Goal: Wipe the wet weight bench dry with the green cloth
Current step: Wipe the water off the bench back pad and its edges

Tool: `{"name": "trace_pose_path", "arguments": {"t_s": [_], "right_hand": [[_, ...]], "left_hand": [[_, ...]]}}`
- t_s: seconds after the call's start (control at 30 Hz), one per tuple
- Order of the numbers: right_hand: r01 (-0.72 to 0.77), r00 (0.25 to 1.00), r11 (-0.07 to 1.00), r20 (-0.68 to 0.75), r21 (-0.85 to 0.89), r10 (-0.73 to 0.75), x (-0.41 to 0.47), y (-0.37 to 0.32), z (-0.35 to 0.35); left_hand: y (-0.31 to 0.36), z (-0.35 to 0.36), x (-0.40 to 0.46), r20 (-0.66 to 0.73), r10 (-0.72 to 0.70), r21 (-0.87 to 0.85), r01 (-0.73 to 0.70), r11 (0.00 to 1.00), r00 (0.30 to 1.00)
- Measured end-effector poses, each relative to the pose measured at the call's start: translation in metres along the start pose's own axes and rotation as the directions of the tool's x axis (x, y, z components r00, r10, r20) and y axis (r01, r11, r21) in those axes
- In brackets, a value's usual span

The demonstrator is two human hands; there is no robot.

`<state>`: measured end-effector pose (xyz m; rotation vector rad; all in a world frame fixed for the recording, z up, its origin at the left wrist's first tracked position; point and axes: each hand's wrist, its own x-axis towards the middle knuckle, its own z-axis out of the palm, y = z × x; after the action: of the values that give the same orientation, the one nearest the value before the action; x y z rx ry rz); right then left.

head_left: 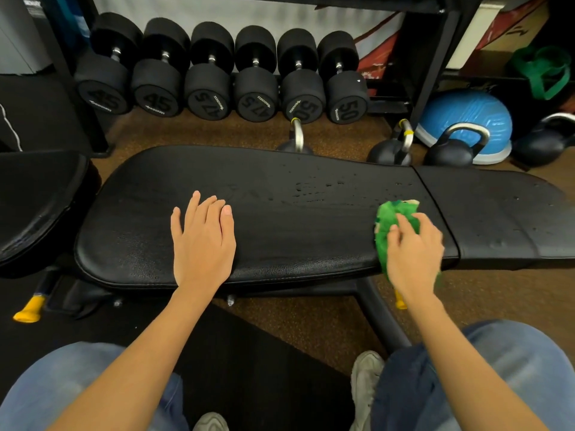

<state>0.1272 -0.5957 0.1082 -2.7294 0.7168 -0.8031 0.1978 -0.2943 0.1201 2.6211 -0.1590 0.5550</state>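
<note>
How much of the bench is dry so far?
Partly done: the bench looks dry around the flat left hand. The right hand presses the cloth near the pad seam. Droplets remain along the far side and on the right pad.

Worktop (280,219): black, pebbled grain. Cloth (393,219): bright green. Dumbbells (222,73): black, pale numerals. Balance dome (466,115): blue. Floor (326,325): speckled brown. Trousers (513,368): faded blue.

L hand (202,241) flat on wet bench (295,231); R hand (413,253) grips green cloth (390,219).
</note>
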Motion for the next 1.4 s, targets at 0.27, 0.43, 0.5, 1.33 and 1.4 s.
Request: {"name": "trace_pose_path", "arguments": {"t_s": [0.27,0.43,0.5,1.33,1.4], "right_hand": [[0.249,0.964,0.966,0.079,0.066,-0.253,-0.049,-0.111,0.018],[0.337,0.931,0.941,0.140,0.025,-0.337,-0.047,-0.103,0.015],[0.348,0.929,0.937,0.130,0.004,-0.346,-0.038,-0.087,0.013],[-0.034,0.948,0.966,0.299,-0.255,0.113,0.112,0.060,0.025],[-0.059,0.932,0.966,0.334,-0.253,0.145,0.124,0.055,0.031]], "left_hand": [[0.001,-0.001,0.000,0.012,-0.005,0.007,0.004,1.000,1.000],[0.000,-0.002,-0.002,0.023,-0.015,-0.006,0.015,1.000,1.000],[-0.001,-0.002,-0.001,0.027,-0.026,-0.007,0.026,1.000,0.999],[0.001,0.002,0.002,0.043,-0.026,0.073,0.022,0.997,0.999],[0.002,0.003,0.003,0.047,-0.027,0.100,0.022,0.995,0.999]]}}
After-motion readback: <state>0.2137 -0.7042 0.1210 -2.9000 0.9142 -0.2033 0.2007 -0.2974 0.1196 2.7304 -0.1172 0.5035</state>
